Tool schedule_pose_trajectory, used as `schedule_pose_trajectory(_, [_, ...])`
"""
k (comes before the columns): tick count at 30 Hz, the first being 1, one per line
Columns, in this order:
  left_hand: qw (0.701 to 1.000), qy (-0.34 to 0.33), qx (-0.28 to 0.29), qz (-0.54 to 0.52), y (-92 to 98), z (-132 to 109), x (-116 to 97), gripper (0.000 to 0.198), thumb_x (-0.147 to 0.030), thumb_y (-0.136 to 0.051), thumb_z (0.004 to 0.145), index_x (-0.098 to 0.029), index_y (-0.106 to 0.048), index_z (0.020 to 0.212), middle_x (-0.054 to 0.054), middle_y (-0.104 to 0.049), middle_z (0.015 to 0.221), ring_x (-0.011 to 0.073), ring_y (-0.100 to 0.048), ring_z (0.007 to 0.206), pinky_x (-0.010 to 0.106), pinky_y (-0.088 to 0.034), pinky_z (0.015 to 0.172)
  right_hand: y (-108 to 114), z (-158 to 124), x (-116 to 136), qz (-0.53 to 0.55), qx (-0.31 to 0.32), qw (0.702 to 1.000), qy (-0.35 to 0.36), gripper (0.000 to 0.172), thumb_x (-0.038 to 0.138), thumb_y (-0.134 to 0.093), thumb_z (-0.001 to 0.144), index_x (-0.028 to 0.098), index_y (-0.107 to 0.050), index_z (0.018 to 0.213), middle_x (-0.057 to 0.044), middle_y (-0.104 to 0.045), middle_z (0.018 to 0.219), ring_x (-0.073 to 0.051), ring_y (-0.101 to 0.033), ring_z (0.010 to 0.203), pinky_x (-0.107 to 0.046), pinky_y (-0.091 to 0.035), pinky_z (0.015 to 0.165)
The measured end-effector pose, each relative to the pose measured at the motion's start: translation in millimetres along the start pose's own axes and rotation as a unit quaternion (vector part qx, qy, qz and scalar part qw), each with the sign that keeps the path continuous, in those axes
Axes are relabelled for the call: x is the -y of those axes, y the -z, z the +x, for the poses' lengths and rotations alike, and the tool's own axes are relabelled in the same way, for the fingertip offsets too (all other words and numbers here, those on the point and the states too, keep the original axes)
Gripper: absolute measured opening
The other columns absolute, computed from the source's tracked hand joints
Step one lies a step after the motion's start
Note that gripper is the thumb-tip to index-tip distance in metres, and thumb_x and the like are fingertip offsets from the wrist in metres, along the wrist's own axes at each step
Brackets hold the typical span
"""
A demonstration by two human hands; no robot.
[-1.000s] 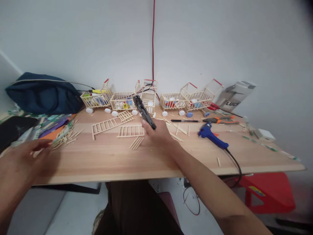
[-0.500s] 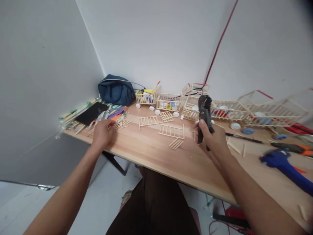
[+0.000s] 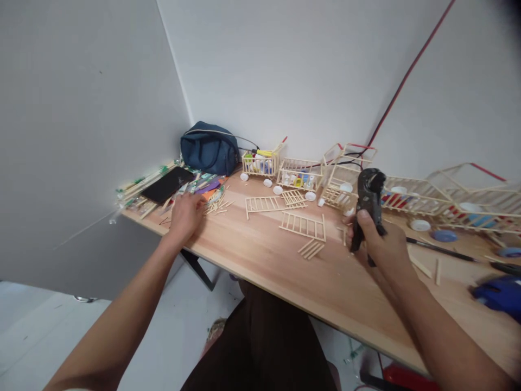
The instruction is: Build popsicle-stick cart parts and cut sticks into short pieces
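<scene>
My left hand [image 3: 186, 216] is at the far left of the table, its fingers curled down at a pile of short wooden sticks [image 3: 217, 206]. The fingertips press together there, and what they hold, if anything, is hidden. In my right hand [image 3: 385, 247] is a black glue gun [image 3: 370, 195], raised upright over the table with my thumb along its side. Between the hands lie ladder-like stick panels, one flat panel [image 3: 303, 225] nearest the middle and another [image 3: 262, 204] behind it. A few loose sticks [image 3: 311, 248] lie side by side in front.
Several small stick carts with white wheels line the wall, among them a filled cart [image 3: 260, 164]. A blue bag [image 3: 209, 147] and a black phone-like slab [image 3: 167, 184] occupy the left corner. At right are a black rod [image 3: 442, 250] and a blue tool [image 3: 499, 296].
The view has turned left, so the table things sit further right in the picture. My left hand stays at the stick pile, and my right hand still holds the glue gun.
</scene>
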State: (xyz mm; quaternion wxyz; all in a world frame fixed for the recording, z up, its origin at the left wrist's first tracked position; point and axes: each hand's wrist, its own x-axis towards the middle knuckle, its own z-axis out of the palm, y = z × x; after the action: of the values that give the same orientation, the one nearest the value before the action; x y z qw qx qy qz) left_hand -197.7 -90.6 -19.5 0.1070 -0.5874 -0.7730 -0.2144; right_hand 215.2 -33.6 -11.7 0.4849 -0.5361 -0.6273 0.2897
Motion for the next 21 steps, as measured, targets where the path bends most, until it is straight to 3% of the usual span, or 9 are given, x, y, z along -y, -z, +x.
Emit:
schedule_pose_trajectory(3, [1.0,0.0,0.016,0.002,-1.0,5,-1,0.018,-0.021,-0.053,0.079,-0.016,-0.07,0.08,0.013,-0.068,0.088,0.0283,-0.058,0.088,0.039,-0.042,0.082,2,1,-1,0.006,0.027,1.0,-0.011,0.048,0.063,-0.054,0.083,0.017,-0.062,0.074,-0.004,-0.059,0.058,-0.016,-0.057,0.049,-0.028,-0.047,0.048])
schedule_pose_trajectory(7, [0.999,0.013,-0.021,-0.036,1.0,10,-4,0.017,-0.021,-0.053,0.079,-0.015,-0.069,0.079,0.011,-0.068,0.083,0.0253,-0.059,0.084,0.036,-0.043,0.08,1,1,-1,0.03,0.02,0.999,-0.02,0.048,0.065,-0.055,0.081,0.018,-0.062,0.076,-0.003,-0.058,0.058,-0.017,-0.055,0.048,-0.03,-0.047,0.046])
schedule_pose_trajectory(11, [0.998,0.014,-0.05,-0.04,3.4,18,-1,0.023,-0.023,-0.05,0.082,-0.015,-0.071,0.087,0.012,-0.067,0.091,0.0266,-0.06,0.09,0.036,-0.044,0.078,-1,1,4,0.042,0.009,0.998,-0.034,0.047,0.066,-0.058,0.079,0.019,-0.062,0.076,-0.004,-0.058,0.059,-0.018,-0.055,0.048,-0.031,-0.047,0.046])
schedule_pose_trajectory(16, [0.991,-0.035,-0.068,-0.11,7.8,16,-7,0.027,-0.022,-0.051,0.087,-0.016,-0.069,0.106,0.011,-0.067,0.096,0.0238,-0.062,0.086,0.035,-0.045,0.078,-3,1,12,0.034,0.007,0.998,-0.056,0.052,0.072,-0.061,0.071,0.02,-0.063,0.073,-0.005,-0.058,0.057,-0.019,-0.056,0.047,-0.031,-0.048,0.046])
schedule_pose_trajectory(18, [0.984,-0.057,-0.059,-0.157,7.9,7,-17,0.024,-0.023,-0.056,0.086,-0.017,-0.068,0.105,0.01,-0.068,0.095,0.021,-0.061,0.083,0.033,-0.047,0.078,-4,0,14,0.04,-0.007,0.997,-0.06,0.052,0.072,-0.063,0.068,0.02,-0.062,0.071,-0.004,-0.057,0.055,-0.019,-0.055,0.045,-0.031,-0.047,0.044])
schedule_pose_trajectory(21, [0.972,-0.106,0.003,-0.21,3.0,-10,-34,0.021,-0.023,-0.058,0.085,-0.018,-0.068,0.103,0.007,-0.07,0.098,0.0189,-0.061,0.084,0.033,-0.048,0.08,-5,-1,15,0.06,-0.008,0.996,-0.061,0.051,0.072,-0.065,0.067,0.021,-0.061,0.071,-0.003,-0.055,0.055,-0.018,-0.053,0.044,-0.031,-0.046,0.042])
